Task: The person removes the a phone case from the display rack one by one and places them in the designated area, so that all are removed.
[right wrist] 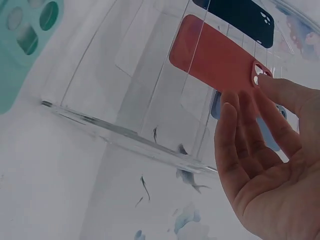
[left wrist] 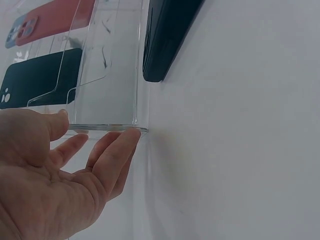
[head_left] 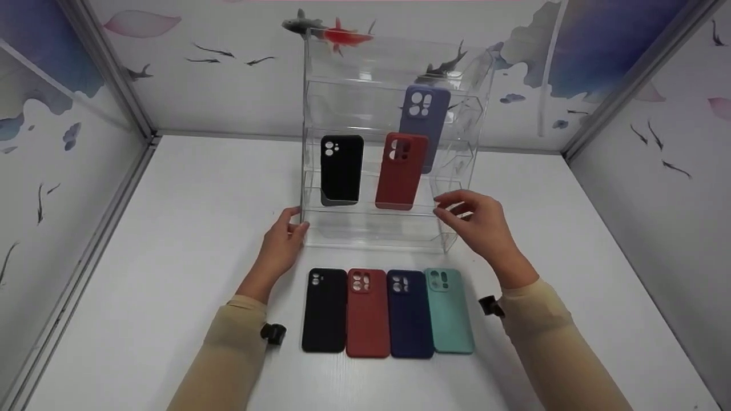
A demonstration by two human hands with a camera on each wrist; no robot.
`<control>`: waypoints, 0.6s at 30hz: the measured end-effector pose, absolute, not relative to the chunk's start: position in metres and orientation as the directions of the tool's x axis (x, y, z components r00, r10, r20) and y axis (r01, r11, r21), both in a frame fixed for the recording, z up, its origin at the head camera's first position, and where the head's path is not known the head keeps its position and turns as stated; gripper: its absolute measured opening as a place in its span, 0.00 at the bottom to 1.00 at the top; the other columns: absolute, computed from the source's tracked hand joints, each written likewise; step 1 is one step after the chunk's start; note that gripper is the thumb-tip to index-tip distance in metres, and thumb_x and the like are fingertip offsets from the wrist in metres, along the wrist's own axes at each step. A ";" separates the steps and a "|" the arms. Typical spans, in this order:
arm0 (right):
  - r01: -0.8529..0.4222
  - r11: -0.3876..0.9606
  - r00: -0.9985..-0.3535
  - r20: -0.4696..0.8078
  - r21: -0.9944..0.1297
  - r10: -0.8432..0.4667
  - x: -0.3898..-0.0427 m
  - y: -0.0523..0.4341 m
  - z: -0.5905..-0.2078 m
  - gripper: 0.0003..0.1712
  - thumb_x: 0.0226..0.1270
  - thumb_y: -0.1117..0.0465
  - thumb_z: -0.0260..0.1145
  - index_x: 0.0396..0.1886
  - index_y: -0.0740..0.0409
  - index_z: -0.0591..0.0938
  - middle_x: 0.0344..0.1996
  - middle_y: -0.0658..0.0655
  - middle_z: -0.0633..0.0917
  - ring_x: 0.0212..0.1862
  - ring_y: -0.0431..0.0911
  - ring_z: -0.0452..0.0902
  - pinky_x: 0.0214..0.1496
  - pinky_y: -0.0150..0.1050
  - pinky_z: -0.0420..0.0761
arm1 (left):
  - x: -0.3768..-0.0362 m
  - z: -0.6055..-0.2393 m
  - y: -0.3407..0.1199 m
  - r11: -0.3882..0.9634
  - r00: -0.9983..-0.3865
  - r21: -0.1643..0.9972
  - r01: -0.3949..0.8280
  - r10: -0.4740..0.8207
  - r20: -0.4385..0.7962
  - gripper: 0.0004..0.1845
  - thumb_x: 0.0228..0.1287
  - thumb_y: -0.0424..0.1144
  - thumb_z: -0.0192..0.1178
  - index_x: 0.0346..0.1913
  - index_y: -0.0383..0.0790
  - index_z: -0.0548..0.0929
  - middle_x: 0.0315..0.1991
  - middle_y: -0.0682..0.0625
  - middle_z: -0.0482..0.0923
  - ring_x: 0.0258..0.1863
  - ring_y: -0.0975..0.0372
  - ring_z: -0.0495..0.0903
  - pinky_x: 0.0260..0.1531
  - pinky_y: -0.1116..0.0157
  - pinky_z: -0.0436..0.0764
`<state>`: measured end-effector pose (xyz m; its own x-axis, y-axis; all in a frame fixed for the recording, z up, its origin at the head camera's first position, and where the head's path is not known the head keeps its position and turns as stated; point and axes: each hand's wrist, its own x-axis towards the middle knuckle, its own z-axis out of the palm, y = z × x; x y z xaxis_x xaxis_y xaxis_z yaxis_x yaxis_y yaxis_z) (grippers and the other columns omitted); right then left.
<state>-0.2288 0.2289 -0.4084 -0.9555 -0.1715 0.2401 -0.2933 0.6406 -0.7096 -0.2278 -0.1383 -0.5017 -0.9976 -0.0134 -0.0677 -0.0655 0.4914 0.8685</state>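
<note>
A clear stepped display stand (head_left: pixel 374 234) holds a black phone case (head_left: pixel 341 171), a red phone case (head_left: pixel 401 177) and, behind the red one, a blue-violet phone case (head_left: pixel 437 114). At the stand's left side, my left hand (head_left: pixel 282 242) grips the panel edge, with the thumb (left wrist: pixel 59 125) and the fingers at that edge. My right hand (head_left: pixel 477 222) is by the stand's right side, just right of the red case. Its fingers (right wrist: pixel 227 125) are bent with nothing between them and the thumb.
In front of the stand, another black case (head_left: pixel 324 311), another red case (head_left: pixel 368 314), a dark blue case (head_left: pixel 411 319) and a teal case (head_left: pixel 451 314) lie side by side on the white table (head_left: pixel 217 188). Printed panels (head_left: pixel 217 85) enclose the back and sides.
</note>
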 end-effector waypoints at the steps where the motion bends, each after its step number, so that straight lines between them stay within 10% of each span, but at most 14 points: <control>1: -0.305 0.636 -0.951 0.257 -0.709 -0.170 -0.231 0.226 -0.406 0.13 0.70 0.57 0.73 0.52 0.50 0.89 0.44 0.53 0.89 0.41 0.44 0.86 0.45 0.27 0.82 | -0.228 -0.502 -0.138 0.493 -0.998 0.868 -0.066 -0.014 -0.068 0.26 0.82 0.43 0.50 0.76 0.39 0.65 0.50 0.37 0.83 0.53 0.49 0.83 0.52 0.53 0.79; 18: -0.485 0.616 -0.820 0.568 -0.620 -0.074 -0.276 0.192 -0.387 0.20 0.69 0.62 0.73 0.59 0.54 0.86 0.53 0.56 0.86 0.46 0.46 0.87 0.42 0.23 0.81 | -0.228 -0.502 -0.139 0.496 -0.997 0.866 -0.063 -0.001 -0.072 0.27 0.82 0.45 0.50 0.77 0.40 0.64 0.53 0.36 0.82 0.56 0.48 0.82 0.57 0.50 0.79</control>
